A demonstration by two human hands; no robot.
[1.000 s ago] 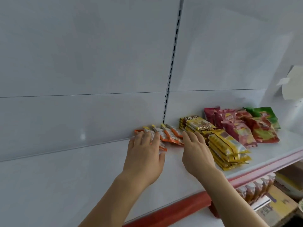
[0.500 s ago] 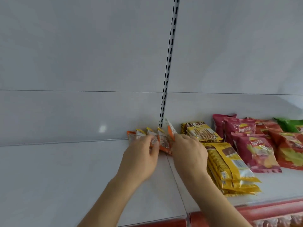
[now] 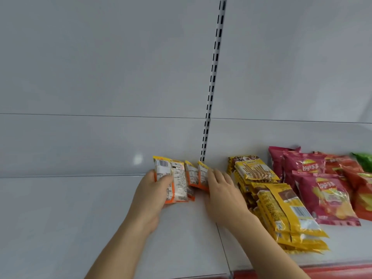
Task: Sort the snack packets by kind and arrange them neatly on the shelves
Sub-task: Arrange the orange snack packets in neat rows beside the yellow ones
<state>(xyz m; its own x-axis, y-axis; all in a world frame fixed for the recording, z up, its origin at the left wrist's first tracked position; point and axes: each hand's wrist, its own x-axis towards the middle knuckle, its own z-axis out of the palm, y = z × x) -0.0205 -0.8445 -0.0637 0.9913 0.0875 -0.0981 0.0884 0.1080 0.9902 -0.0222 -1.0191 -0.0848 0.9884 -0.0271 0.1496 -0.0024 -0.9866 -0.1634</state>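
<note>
1. Gripping the near end of a row of orange packets [image 3: 177, 182], my left hand [image 3: 149, 196] has its thumb curled over the front packet, which stands upright on the white shelf [image 3: 80, 228] with its barcode side toward me.
2. My right hand [image 3: 223, 192] presses against the far right end of that same row, fingers fairly straight, so the packets sit squeezed between both hands.
3. I count about four orange packets on edge in the row; any more behind my hands I cannot tell.
4. Just right of my right hand lie two stacks of yellow packets [image 3: 281, 208], one behind the other; I cannot count the layers exactly.
5. Beyond them are three magenta Lay's bags [image 3: 326, 196], at least two red bags [image 3: 360, 182] and one green bag [image 3: 364, 158] at the frame edge.
6. Compared with half a second ago, the orange packets stand more upright and closer together, and my left thumb now wraps over the front one.
</note>
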